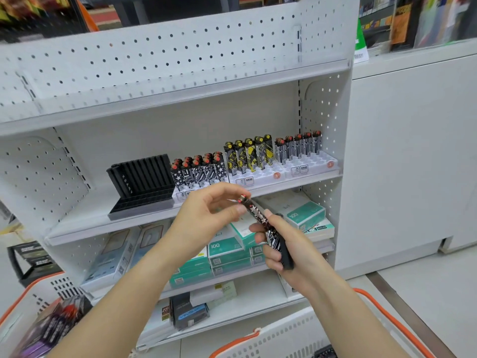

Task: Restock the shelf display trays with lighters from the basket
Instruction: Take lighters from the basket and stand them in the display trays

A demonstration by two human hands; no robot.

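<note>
We read "100" on the teal boxes (227, 250) under the lighter trays (258, 178); the tray labels are too blurred for us to read.

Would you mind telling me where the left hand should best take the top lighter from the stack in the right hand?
By its capped end, pinched from above and left. The right hand wraps the lower part of the stack, leaving only the upper end of the top lighter free, tilted toward the left hand, whose thumb and fingers already sit at that end.
</note>
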